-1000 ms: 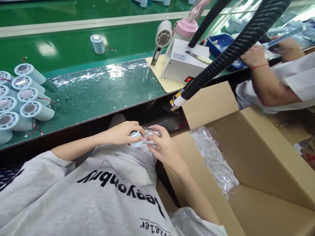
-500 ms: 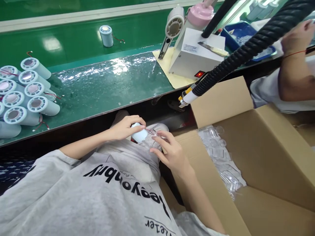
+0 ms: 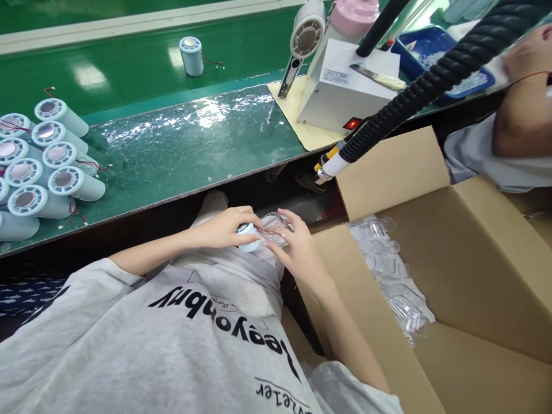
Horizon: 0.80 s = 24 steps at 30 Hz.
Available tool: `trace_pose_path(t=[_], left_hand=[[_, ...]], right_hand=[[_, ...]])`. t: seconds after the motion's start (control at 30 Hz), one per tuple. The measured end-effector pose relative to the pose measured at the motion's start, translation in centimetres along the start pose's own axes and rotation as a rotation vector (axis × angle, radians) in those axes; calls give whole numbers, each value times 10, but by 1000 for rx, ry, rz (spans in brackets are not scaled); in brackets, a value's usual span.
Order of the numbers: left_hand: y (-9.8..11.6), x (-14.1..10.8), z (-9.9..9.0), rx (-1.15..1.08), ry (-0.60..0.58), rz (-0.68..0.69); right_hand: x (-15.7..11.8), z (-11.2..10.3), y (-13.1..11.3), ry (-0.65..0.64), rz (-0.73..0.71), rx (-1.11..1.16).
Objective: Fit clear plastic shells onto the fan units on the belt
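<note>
Blue cylinder (image 3: pixel 249 238) in left hand (image 3: pixel 236 227)

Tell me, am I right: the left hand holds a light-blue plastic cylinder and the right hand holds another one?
Not quite: the head view shows the right hand holding a clear, curved plastic piece. The left hand does hold a light-blue plastic cylinder.

- We are looking from the head, facing forward and down.
- We are viewing the left hand (image 3: pixel 230 227) and right hand (image 3: pixel 301 248) closely, the bench (image 3: pixel 172 155) farther off.
</note>
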<state>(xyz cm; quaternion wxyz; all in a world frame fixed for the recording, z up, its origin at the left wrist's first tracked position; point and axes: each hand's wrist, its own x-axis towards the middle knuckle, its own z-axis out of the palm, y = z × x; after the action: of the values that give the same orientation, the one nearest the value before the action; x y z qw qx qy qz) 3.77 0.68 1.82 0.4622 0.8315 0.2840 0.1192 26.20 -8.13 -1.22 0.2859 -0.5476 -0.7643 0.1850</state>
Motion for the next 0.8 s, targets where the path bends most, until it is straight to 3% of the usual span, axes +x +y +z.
trace_pose_path(t=[0.13,0.27,0.43,0.63,0.73,0.8], left_hand=[[-1,0,-3,-6,-42,13],[-4,3,-5,-44,-23,93],[-17,4,4,-80,135,135],[-31,1,15,-161,43,181],[-24,-2,16,-309,-1,122],[-17,-4,16,-451,14,39]], right_hand=[[3,3,-1,-43,-36,-71],[5,4,-5,-129,-57,206],[3,3,-16,47,209,476],[2,4,-15,203,382,675],[1,2,-11,212,380,808],[-1,-1,-10,160,288,815]])
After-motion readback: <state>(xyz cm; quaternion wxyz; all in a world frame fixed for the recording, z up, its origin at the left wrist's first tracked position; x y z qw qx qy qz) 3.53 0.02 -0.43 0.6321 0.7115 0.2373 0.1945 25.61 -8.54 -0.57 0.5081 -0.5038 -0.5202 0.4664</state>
